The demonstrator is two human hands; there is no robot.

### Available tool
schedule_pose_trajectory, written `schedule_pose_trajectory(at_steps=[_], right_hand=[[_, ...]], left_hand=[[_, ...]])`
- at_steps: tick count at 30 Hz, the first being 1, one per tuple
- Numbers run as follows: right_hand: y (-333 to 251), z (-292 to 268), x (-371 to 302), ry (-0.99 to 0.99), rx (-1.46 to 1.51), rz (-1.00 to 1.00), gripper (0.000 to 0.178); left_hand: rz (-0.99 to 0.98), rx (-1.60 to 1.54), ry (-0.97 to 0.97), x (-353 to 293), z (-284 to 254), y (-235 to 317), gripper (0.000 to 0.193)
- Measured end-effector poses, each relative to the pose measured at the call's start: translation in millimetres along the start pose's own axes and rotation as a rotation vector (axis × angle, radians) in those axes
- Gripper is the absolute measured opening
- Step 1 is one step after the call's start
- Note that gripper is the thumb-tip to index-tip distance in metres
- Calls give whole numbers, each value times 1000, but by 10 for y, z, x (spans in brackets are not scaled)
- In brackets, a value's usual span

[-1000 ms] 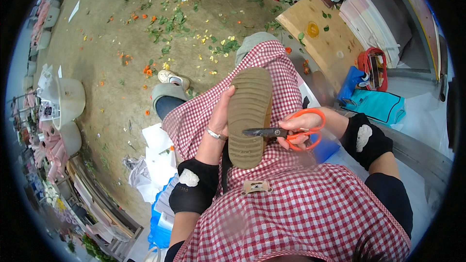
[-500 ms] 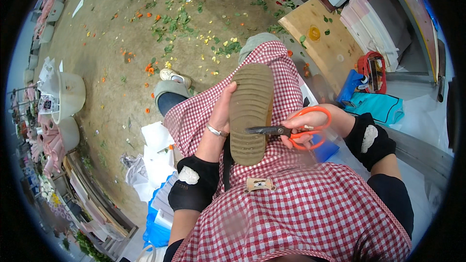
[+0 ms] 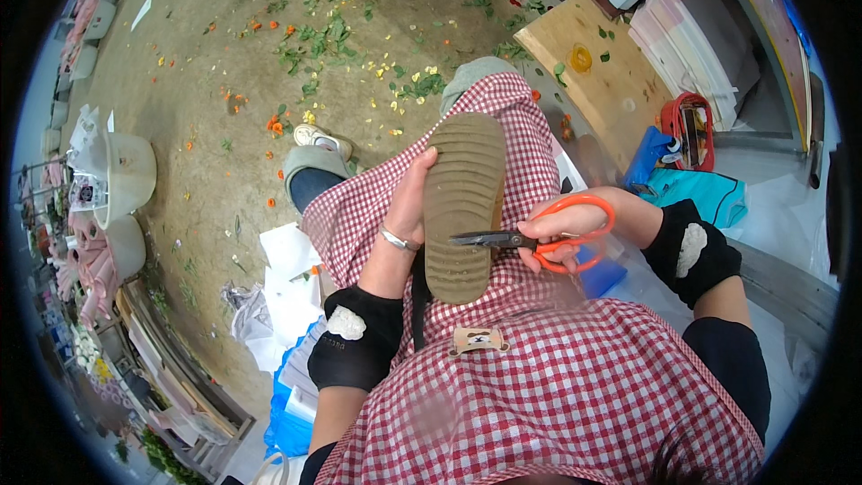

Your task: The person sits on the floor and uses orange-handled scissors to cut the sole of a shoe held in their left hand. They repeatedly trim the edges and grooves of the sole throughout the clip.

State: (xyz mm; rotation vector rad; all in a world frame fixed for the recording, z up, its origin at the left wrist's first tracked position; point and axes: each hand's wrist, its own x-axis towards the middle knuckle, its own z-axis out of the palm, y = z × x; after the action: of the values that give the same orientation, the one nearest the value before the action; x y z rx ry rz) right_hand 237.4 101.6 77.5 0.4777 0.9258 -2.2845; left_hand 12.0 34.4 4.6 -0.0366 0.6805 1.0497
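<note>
A shoe (image 3: 462,202) with a ridged olive-brown sole faces up over my lap. My left hand (image 3: 413,198) grips it along its left edge, thumb near the upper side. In my right hand (image 3: 561,229) is a pair of scissors (image 3: 590,232) with orange loop handles and dark blades. The blades appear closed and lie across the lower part of the sole, pointing left. Whether the tips press into the sole, I cannot tell. My fingers behind the shoe are hidden. A red-and-white checked apron (image 3: 539,377) covers my lap.
Leaves and petals (image 3: 323,40) litter the floor ahead. White tubs (image 3: 130,175) stand at the left. To the right lie a wooden board (image 3: 602,81), a red basket (image 3: 690,130), a blue bottle (image 3: 648,162) and a teal pouch (image 3: 691,196). White paper (image 3: 287,292) sits by my left arm.
The scissors have shifted very slightly left and up on the sole. My right forearm has moved a little outward. The left hand keeps its hold on the shoe.
</note>
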Motion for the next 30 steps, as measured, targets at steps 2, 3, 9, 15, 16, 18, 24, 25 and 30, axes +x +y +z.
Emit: schedule_pose_trajectory(at_steps=[2,3,9,15,16,18,24,25,30], right_hand=[[-15,0,-4,14,-32,18,54],[-22,1,-9,19,-40,23,55],[-9,17,-7,39,-70,31,56],[33,54,6,86,-95,0,58],[46,60,8,97,-110,-12,58],[68,71,2,117,-117,-44,58],[86,169,29,258,-128,-169,58],[98,175,27,338,-141,-199,60],[-73,361,-69,509,-575,-180,52]], left_hand=[[5,6,2,1,-16,-9,47],[10,14,2,2,-12,-10,48],[-37,-8,-18,-3,13,-13,47],[-36,-1,18,-5,35,-29,46],[-39,-6,17,8,16,-35,46],[-41,-10,16,14,19,-33,46],[-6,-21,11,-19,-25,9,47],[5,-27,13,-25,-35,9,47],[6,-23,70,-45,-103,22,46]])
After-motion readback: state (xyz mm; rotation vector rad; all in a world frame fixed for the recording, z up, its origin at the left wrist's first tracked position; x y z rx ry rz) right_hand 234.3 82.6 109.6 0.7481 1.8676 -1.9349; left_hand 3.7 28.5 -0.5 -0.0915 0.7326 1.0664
